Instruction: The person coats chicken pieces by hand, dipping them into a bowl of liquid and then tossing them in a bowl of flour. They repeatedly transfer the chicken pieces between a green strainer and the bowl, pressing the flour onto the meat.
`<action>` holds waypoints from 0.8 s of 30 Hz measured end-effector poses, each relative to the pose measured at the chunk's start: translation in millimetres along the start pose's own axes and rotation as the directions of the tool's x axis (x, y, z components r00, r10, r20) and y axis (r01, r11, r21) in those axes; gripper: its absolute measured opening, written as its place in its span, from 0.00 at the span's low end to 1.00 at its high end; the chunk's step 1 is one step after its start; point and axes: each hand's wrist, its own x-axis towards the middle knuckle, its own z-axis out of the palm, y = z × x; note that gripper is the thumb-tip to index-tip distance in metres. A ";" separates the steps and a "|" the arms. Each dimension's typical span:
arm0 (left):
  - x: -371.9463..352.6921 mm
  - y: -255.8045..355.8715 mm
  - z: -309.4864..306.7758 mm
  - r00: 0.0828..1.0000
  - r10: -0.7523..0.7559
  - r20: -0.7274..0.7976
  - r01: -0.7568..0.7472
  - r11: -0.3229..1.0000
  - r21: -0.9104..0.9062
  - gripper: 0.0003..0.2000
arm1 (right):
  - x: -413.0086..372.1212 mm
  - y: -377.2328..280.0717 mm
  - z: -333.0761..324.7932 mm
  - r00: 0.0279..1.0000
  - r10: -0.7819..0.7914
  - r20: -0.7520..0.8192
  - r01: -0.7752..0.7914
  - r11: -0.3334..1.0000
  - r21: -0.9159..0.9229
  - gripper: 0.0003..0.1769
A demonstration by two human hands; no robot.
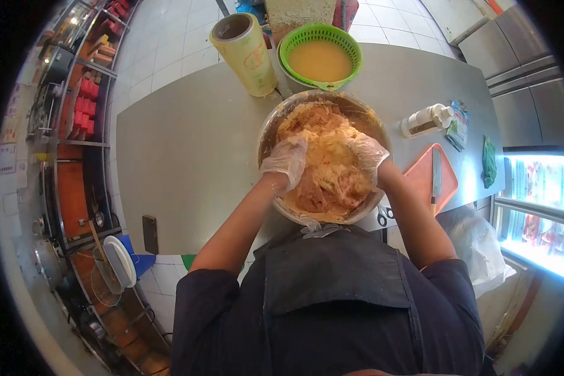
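Note:
A large metal bowl [375, 212] stands at the table's near edge, in front of my body. Raw meat [326, 188] coated in a thick orange-yellow paste fills it. My left hand [288, 156], in a clear plastic glove, grips the meat at the bowl's left side. On the right side my gloved right hand [366, 155] grips the same heap, facing the left. The fingertips of both hands are partly sunk in the paste and hidden.
Behind the bowl are a roll of plastic film [244, 56] and a green colander [323, 81] around yellowish liquid. To the right lie a bottle [423, 122], an orange board [423, 169] with a knife [437, 172], and scissors [384, 216]. A phone [150, 234] sits at left.

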 end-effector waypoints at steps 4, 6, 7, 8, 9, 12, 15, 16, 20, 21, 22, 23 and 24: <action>33.0 -36.1 24.6 0.870 -0.409 -0.275 0.063 0.646 -0.761 0.32 | 17.4 2.2 -18.6 0.930 0.275 -0.244 -0.227 0.952 0.206 0.35; 39.2 -40.3 37.0 0.861 -0.382 -0.335 -0.100 0.519 -0.849 0.36 | 50.5 48.0 -32.6 0.865 0.310 -0.393 -0.212 0.938 0.274 0.40; 41.1 -41.9 43.7 0.854 -0.373 -0.363 -0.178 0.445 -0.877 0.38 | 61.2 65.9 -35.2 0.833 0.296 -0.468 -0.176 0.942 0.284 0.43; 44.4 -44.3 49.6 0.851 -0.431 -0.301 -0.063 0.484 -0.873 0.39 | 41.5 23.5 -15.4 0.789 0.388 -0.477 -0.320 0.921 0.220 0.48; 49.8 -45.8 53.3 0.837 -0.491 -0.240 0.056 0.513 -0.857 0.41 | 50.2 31.7 -14.7 0.789 0.425 -0.444 -0.334 0.903 0.269 0.48; 86.7 -37.5 41.0 0.753 -0.649 -0.110 0.367 0.553 -0.748 0.46 | 85.0 35.4 -6.7 0.849 0.448 -0.280 -0.303 0.847 0.436 0.49; 113.2 -33.8 41.5 0.643 -0.763 -0.059 0.582 0.538 -0.610 0.50 | 117.9 51.4 -5.8 0.866 0.491 -0.100 -0.375 0.767 0.521 0.47; 121.1 -33.6 43.9 0.622 -0.779 -0.077 0.607 0.542 -0.580 0.51 | 118.8 54.3 -2.9 0.906 0.422 -0.014 -0.334 0.736 0.589 0.45; 151.0 -44.7 61.6 0.521 -0.841 -0.146 0.722 0.526 -0.450 0.51 | 107.6 53.3 2.8 0.928 0.349 0.130 -0.351 0.702 0.620 0.44; 145.0 -45.3 59.3 0.571 -0.810 -0.132 0.719 0.571 -0.396 0.51 | 100.3 53.3 1.3 0.931 0.333 0.148 -0.352 0.719 0.600 0.44; 139.2 -46.2 57.1 0.619 -0.777 -0.118 0.709 0.617 -0.342 0.50 | 91.7 53.6 -1.9 0.942 0.300 0.154 -0.335 0.787 0.519 0.44; 110.8 -41.4 38.6 0.725 -0.687 -0.060 0.648 0.708 -0.279 0.48 | 81.2 53.6 -6.1 0.957 0.247 0.152 -0.287 0.888 0.359 0.44; 82.6 -32.1 21.8 0.811 -0.585 0.011 0.572 0.789 -0.222 0.47 | 72.8 54.5 -11.4 0.973 0.172 0.153 -0.193 0.971 0.141 0.43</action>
